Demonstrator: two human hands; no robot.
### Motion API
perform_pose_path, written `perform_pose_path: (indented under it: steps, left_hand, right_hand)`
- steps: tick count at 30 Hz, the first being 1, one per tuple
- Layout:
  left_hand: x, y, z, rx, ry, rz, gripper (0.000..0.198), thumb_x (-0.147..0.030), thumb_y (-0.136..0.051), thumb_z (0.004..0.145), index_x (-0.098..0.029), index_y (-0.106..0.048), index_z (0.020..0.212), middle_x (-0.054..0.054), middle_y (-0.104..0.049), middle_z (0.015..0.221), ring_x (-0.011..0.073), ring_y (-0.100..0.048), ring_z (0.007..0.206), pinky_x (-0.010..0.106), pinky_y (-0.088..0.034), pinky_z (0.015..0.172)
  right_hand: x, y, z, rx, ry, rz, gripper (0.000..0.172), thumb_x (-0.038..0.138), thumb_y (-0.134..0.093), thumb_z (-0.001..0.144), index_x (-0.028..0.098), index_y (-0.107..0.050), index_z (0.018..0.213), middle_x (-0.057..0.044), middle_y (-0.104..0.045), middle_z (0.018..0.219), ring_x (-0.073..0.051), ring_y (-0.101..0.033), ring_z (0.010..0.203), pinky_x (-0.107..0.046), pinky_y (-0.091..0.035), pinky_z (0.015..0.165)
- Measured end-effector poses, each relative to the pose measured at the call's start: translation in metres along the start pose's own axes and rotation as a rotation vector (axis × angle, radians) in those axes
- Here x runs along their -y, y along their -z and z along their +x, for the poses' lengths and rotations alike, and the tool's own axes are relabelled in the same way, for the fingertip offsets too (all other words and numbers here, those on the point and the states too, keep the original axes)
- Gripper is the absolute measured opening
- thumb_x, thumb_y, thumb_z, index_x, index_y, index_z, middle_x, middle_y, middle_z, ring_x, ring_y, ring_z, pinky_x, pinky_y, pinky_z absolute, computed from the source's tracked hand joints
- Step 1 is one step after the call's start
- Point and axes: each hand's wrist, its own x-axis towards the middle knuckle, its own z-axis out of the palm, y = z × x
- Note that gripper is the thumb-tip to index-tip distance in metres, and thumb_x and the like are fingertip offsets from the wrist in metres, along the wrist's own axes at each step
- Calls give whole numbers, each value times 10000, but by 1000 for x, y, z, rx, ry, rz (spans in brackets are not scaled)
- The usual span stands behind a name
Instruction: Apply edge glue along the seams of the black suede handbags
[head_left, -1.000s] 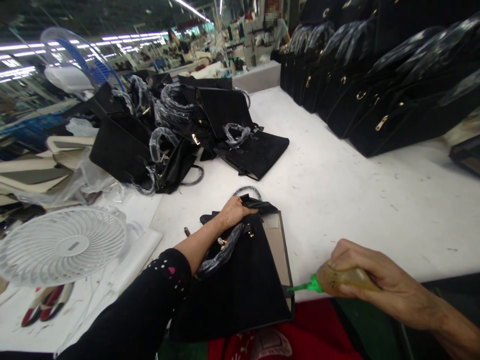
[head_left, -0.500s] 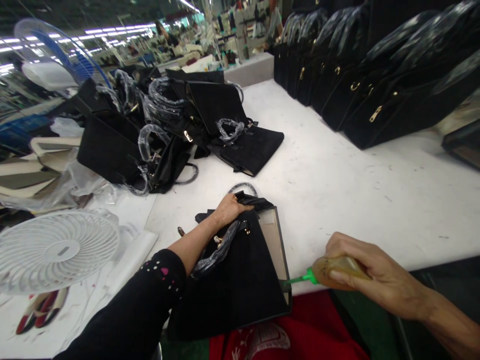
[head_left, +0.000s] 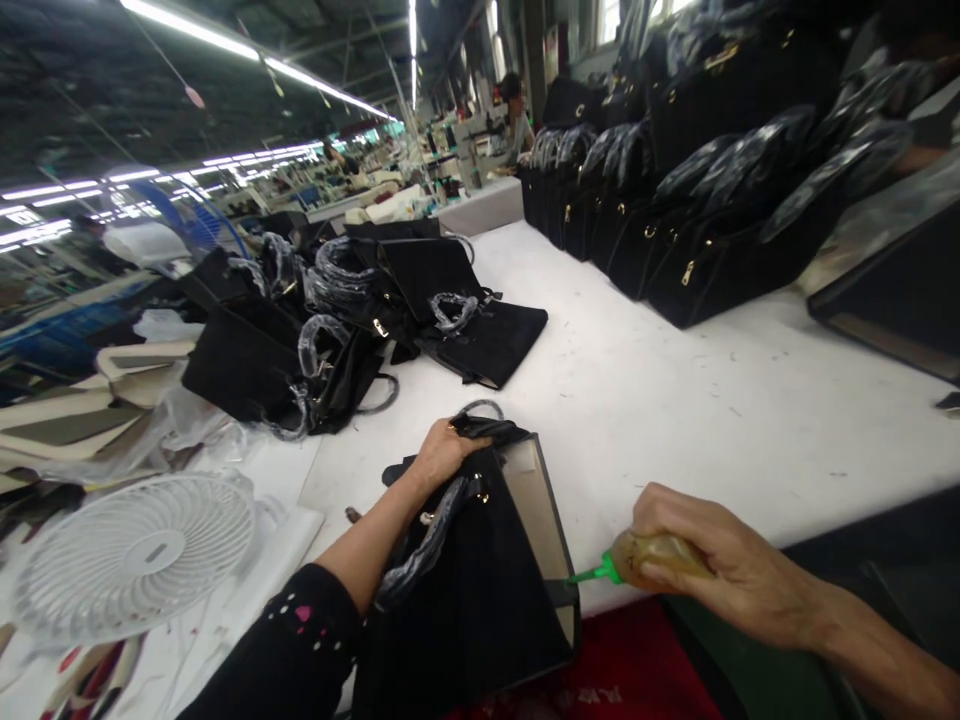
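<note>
A black suede handbag [head_left: 480,590] lies on the near edge of the white table [head_left: 675,410], its tan side panel turned up. My left hand [head_left: 439,455] grips the bag's top by the folded flap, with the wrapped handle under my forearm. My right hand [head_left: 705,560] squeezes a small amber glue bottle [head_left: 652,560]. Its green nozzle [head_left: 592,574] touches the bag's lower right corner edge.
A heap of black bags with wrapped handles [head_left: 352,300] lies at the left back. Upright finished bags [head_left: 675,220] line the right side. A white fan [head_left: 135,555] sits at the near left. A person [head_left: 517,110] works far behind.
The camera has tilted up, so everything sits lower in view. The nozzle stays at the bag's lower right corner and my left hand keeps its hold on the top.
</note>
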Motion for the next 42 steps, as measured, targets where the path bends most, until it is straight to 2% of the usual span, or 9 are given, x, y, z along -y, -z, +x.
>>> perform_pose_path:
  steps: [4,7,12,15,19,23,30,34,42]
  left_hand:
    - [-51,28,-18,-88,-99,58,362,-392,-825,595,-151,-719,843,14,-719,818,198,-631,803,305,-480,807]
    - [-96,46,-33,-146,-234,98,348,-373,-846,575,-153,-701,803,0,-692,790,200,-627,825,311,-474,846]
    - [-142,51,-60,-176,-550,375,223,-367,-772,748,-166,-701,815,15,-674,857,202,-616,854,335,-459,837]
    - [-139,37,-71,-116,-639,556,81,-235,-663,855,-179,-715,828,24,-684,904,191,-608,894,342,-445,861]
    - [-117,10,-70,4,-645,644,164,-48,-621,832,-183,-708,803,10,-670,867,175,-578,884,319,-443,829]
    - [-107,-6,-54,-65,-640,716,178,0,-649,783,-170,-700,790,21,-658,888,187,-567,890,323,-451,823]
    - [-111,-11,-40,-113,-606,765,150,-43,-665,805,-183,-714,782,17,-677,938,187,-577,892,314,-465,804]
    - [-109,-10,-43,-112,-576,726,133,-65,-665,818,-184,-705,772,12,-677,935,179,-583,884,302,-471,794]
    - [-107,-8,-37,-111,-570,673,134,-63,-675,807,-183,-689,751,7,-666,911,166,-579,854,280,-468,749]
  right_hand:
    - [4,7,4,-75,124,-85,95,259,-504,1047,226,-592,1038,-44,-571,951,-176,-548,842,-338,-444,730]
    - [2,12,13,-193,231,-155,164,186,-540,1027,250,-592,1169,-49,-593,1029,-172,-580,912,-327,-483,780]
    - [-13,17,30,-415,387,-381,259,131,-572,996,213,-569,1242,-91,-587,1129,-196,-574,1007,-344,-503,831]
    - [-23,17,39,-442,374,-455,237,145,-575,998,213,-573,1226,-91,-590,1124,-203,-576,994,-354,-501,813]
    - [-35,14,44,-417,306,-419,197,172,-575,1009,245,-592,1191,-66,-590,1089,-197,-582,963,-357,-487,807]
    - [-49,13,43,-450,263,-335,166,211,-582,1013,267,-599,1168,-46,-591,1057,-197,-576,967,-360,-467,824]
    - [-64,9,40,-501,155,-193,94,326,-592,1011,255,-619,1065,-27,-584,996,-186,-577,895,-340,-460,784]
    - [-65,9,36,-485,51,-95,161,395,-604,997,245,-620,941,0,-566,880,-159,-561,747,-312,-440,668]
    - [-66,14,39,-487,-4,-50,196,429,-623,976,241,-630,921,2,-573,875,-163,-565,745,-317,-435,680]
